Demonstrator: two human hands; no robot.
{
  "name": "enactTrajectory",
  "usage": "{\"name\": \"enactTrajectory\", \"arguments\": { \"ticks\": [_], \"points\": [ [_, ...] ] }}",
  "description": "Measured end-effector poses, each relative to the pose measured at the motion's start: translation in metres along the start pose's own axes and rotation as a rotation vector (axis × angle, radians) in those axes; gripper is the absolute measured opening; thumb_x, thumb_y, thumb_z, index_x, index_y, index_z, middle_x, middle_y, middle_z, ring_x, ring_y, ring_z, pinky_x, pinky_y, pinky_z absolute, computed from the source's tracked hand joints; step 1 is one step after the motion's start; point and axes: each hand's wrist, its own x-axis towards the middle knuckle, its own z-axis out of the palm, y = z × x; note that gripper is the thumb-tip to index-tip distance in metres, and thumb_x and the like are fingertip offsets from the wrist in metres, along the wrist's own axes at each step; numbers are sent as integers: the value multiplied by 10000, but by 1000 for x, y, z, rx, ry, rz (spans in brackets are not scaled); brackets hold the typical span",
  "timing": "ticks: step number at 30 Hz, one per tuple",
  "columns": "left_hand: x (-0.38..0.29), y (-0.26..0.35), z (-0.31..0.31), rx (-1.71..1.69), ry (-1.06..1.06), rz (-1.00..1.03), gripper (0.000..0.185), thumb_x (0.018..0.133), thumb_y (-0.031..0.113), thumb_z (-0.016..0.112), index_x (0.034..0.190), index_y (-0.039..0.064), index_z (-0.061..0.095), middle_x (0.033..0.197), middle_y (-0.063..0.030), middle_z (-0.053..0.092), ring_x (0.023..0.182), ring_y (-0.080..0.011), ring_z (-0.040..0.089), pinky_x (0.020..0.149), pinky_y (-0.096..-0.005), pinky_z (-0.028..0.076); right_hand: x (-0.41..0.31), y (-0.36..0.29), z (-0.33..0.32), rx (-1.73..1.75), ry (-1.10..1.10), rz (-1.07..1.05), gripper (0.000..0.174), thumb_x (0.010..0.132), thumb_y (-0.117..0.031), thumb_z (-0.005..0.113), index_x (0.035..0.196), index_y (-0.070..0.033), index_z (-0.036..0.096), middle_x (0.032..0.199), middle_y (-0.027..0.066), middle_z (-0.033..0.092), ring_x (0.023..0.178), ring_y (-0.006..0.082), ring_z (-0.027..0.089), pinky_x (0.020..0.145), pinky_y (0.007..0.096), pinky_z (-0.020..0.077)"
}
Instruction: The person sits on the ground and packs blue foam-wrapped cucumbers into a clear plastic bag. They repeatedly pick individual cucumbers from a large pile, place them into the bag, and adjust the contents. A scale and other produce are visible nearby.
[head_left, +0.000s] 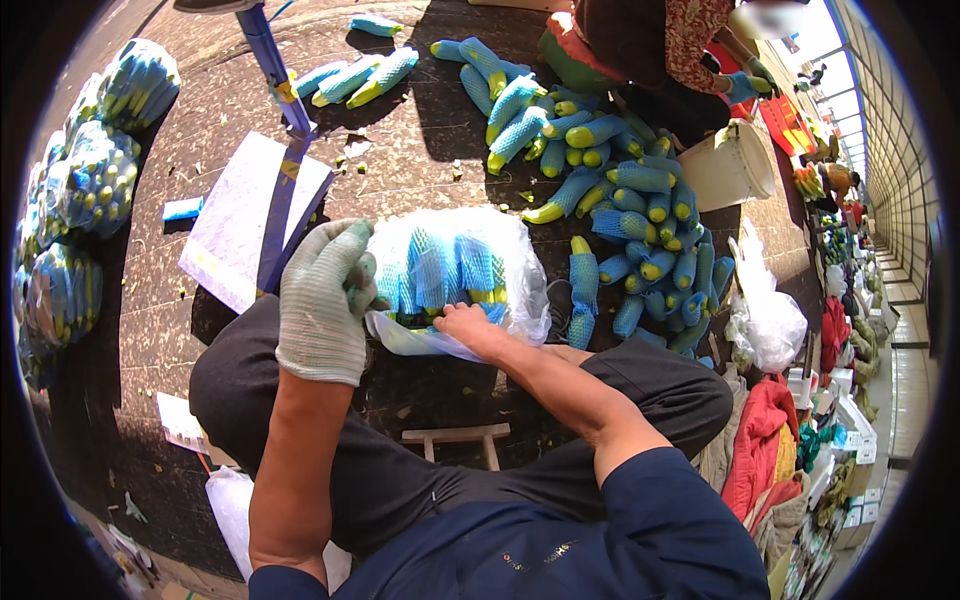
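A clear plastic bag (529, 289) lies before me, its mouth towards my lap. Inside are several light-green zucchini in blue foam-net sleeves (431, 270), side by side. My left hand (324, 304) wears a pale striped knit glove. Its fingers are curled, with the fingertips closed at the left corner of the bag's mouth. My right hand (469, 326) is bare and reaches into the mouth, fingers bent over a sleeved zucchini lying crosswise at the opening. Whether those fingers grip it is hidden.
A heap of sleeved zucchini (652, 217) lies to my right, near a white bucket (727, 165) and a crouching person (645, 45). Filled bags (90, 176) stand far left. A white-topped board (240, 217) and a blue metal post (266, 60) are front left. A small wooden stool (456, 433) sits between my legs.
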Motion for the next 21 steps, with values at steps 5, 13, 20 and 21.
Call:
{"name": "enactTrajectory", "arguments": {
  "ticks": [5,13,20,21],
  "points": [
    [11,-8,-5,71,-32,10,281,1025,283,636,1178,48,643,715,43,505,556,-64,415,522,-232,378,10,43,46,254,-67,-3,297,1005,-221,464,1183,-89,662,1187,191,666,1105,439,652,939,534,532],
    [19,-13,4,151,15,45,260,995,294,694,1144,84,659,755,28,593,563,-73,485,553,-256,445,-27,19,-38,376,16,-74,344,1031,-165,532,1356,-98,622,1232,191,679,1157,374,675,984,487,551],
    [6,-4,16,212,47,30,387,1038,286,611,1335,40,574,1038,-93,697,602,-50,473,534,-209,427,-151,162,-229,1806,1020,-439,278,1051,-180,622,1227,28,678,1057,165,755,954,286,764,821,400,640],
    [4,-2,24,230,72,38,390,1040,286,606,1339,40,570,1047,-95,698,605,-48,467,532,-207,425,-149,205,-219,1635,1174,-113,295,1033,-214,667,1212,20,679,1041,156,753,950,255,764,843,365,632]
  ]
}}
